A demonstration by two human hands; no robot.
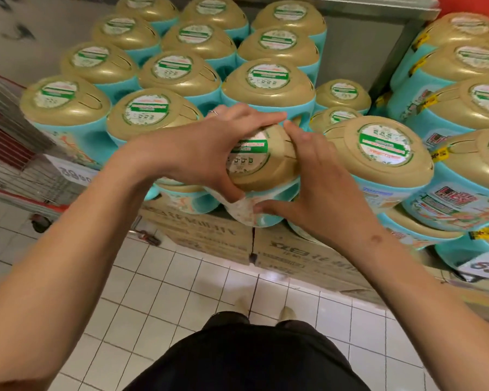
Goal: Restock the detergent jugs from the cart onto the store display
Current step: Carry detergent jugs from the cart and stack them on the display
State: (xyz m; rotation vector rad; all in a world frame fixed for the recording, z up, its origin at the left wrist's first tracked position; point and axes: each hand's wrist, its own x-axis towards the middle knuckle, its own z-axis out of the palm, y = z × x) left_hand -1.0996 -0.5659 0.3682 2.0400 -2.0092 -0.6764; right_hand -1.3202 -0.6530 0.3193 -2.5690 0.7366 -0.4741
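Jug point(261, 167) tilts at the front of the stacked jugs point(268, 83), above cardboard boxes point(209, 235): left hand point(198, 153) curls over its top, right hand point(314, 187) clasps its side, thumb underneath.

Head view: a teal detergent jug point(270, 218) held by its gold cap point(268, 173); left hand point(203, 156) curled over the cap's left side; right hand point(311, 190) against its right side, thumb under the jug; behind the jug, rows of like jugs point(178, 71); below it, cardboard boxes point(209, 235) on white floor tiles point(158, 300).
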